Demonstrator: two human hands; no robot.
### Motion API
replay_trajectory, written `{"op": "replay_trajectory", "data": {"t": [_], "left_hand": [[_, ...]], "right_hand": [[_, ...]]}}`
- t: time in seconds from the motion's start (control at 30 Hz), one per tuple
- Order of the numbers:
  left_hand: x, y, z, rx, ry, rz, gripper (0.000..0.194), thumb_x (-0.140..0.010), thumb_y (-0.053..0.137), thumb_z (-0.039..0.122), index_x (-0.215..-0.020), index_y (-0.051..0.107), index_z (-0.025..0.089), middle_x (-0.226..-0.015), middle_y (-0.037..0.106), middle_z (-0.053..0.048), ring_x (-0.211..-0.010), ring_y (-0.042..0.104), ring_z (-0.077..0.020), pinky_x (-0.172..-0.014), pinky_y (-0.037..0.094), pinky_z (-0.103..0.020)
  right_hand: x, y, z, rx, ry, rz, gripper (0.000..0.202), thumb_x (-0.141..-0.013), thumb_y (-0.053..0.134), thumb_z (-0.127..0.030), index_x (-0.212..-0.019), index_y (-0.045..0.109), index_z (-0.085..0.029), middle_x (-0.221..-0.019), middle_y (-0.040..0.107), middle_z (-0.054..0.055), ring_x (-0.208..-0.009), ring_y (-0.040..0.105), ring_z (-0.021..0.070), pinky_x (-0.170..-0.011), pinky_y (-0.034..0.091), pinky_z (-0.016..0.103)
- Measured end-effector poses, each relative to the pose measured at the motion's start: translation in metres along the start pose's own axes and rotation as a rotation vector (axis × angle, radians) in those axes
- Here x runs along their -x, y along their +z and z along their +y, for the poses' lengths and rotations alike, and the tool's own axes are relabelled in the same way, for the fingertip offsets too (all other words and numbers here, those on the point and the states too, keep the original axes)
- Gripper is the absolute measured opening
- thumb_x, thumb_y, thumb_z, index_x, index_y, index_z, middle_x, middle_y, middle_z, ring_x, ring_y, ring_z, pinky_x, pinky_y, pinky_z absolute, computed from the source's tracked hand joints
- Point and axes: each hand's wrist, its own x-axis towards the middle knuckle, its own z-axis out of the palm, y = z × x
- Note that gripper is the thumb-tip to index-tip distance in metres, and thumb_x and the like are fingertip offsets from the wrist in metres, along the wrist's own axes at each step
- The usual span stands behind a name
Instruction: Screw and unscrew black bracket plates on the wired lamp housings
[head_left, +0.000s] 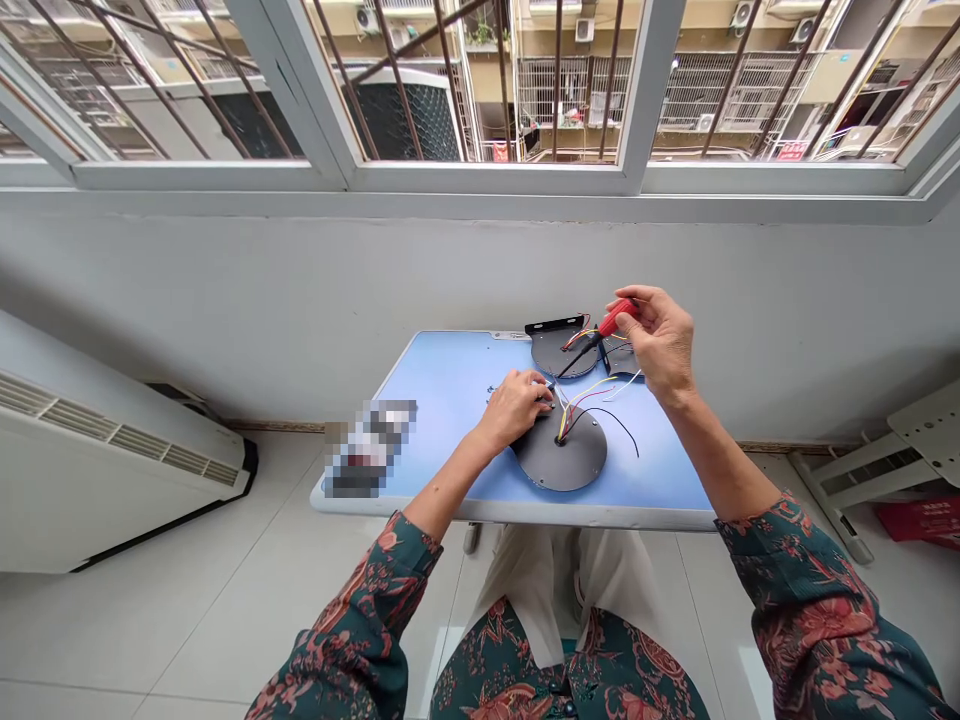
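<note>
My right hand is closed round the red handle of a screwdriver, raised above the table. Its dark shaft slants down and left, the tip close to the fingers of my left hand. That hand rests at the upper left edge of a dark grey round plate, fingers bent together by a bracket there; what they pinch is too small to make out. Yellow, red, white and black wires rise from a hole in the plate. Behind it lies a similar round plate with a bracket.
Another dark plate lies at the table's back right. The blue table stands by the wall under a barred window. A blurred patch covers its left end. A white appliance is on the floor at left, a white metal frame at right.
</note>
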Motion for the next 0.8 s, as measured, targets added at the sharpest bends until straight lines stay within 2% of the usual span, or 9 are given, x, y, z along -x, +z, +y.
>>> {"op": "replay_trajectory", "data": {"t": [0.1,0.2,0.37,0.43,0.63,0.8], "left_hand": [[0.003,0.001,0.009,-0.144,-0.012,-0.071,0.015,-0.094,0.067,0.020,-0.102,0.079,0.022,-0.131,0.069,-0.008,-0.113,0.061,-0.0299,-0.084,0.056,-0.039],[0.001,0.003,0.015,-0.228,-0.001,-0.085,0.018,-0.097,0.061,0.017,-0.101,0.078,0.021,-0.129,0.070,-0.009,-0.109,0.063,-0.0280,-0.082,0.056,-0.038],[-0.005,0.006,0.010,-0.178,0.030,-0.092,0.017,-0.092,0.061,0.013,-0.091,0.076,0.018,-0.129,0.070,-0.010,-0.106,0.069,-0.0262,-0.090,0.058,-0.037],[-0.007,0.008,0.007,-0.131,0.040,-0.087,0.015,-0.089,0.062,0.011,-0.085,0.075,0.017,-0.123,0.072,-0.011,-0.105,0.071,-0.0254,-0.092,0.059,-0.036],[-0.008,0.013,0.005,-0.023,0.031,-0.002,0.014,-0.083,0.060,0.009,-0.081,0.070,0.018,-0.103,0.076,-0.011,-0.098,0.074,-0.0238,-0.092,0.060,-0.034],[-0.010,0.007,-0.008,0.154,-0.038,0.191,0.011,-0.084,0.060,0.014,-0.085,0.071,0.019,-0.105,0.078,-0.007,-0.093,0.075,-0.0202,-0.085,0.062,-0.031]], "right_hand": [[0.005,-0.011,0.000,0.078,-0.021,0.070,0.024,-0.080,0.068,-0.022,-0.104,0.070,-0.021,-0.094,0.076,0.003,-0.086,0.074,0.0178,-0.090,0.062,0.038],[0.015,-0.018,-0.001,0.152,-0.008,0.077,0.023,-0.081,0.067,-0.021,-0.104,0.072,-0.021,-0.092,0.076,0.002,-0.083,0.074,0.0176,-0.090,0.061,0.039],[0.027,-0.025,-0.006,0.207,0.002,0.040,0.022,-0.081,0.067,-0.021,-0.103,0.072,-0.021,-0.087,0.075,0.000,-0.081,0.074,0.0181,-0.089,0.060,0.039],[0.029,-0.028,-0.008,0.217,0.005,0.027,0.022,-0.081,0.066,-0.021,-0.103,0.072,-0.021,-0.086,0.075,0.000,-0.078,0.074,0.0177,-0.089,0.060,0.039],[0.032,-0.035,-0.013,0.288,0.026,0.006,0.022,-0.081,0.065,-0.022,-0.101,0.074,-0.021,-0.088,0.076,0.001,-0.079,0.073,0.0182,-0.087,0.060,0.039],[0.039,-0.037,-0.013,0.329,0.021,-0.050,0.022,-0.081,0.065,-0.021,-0.101,0.074,-0.021,-0.087,0.077,0.001,-0.074,0.073,0.0173,-0.084,0.059,0.037]]}}
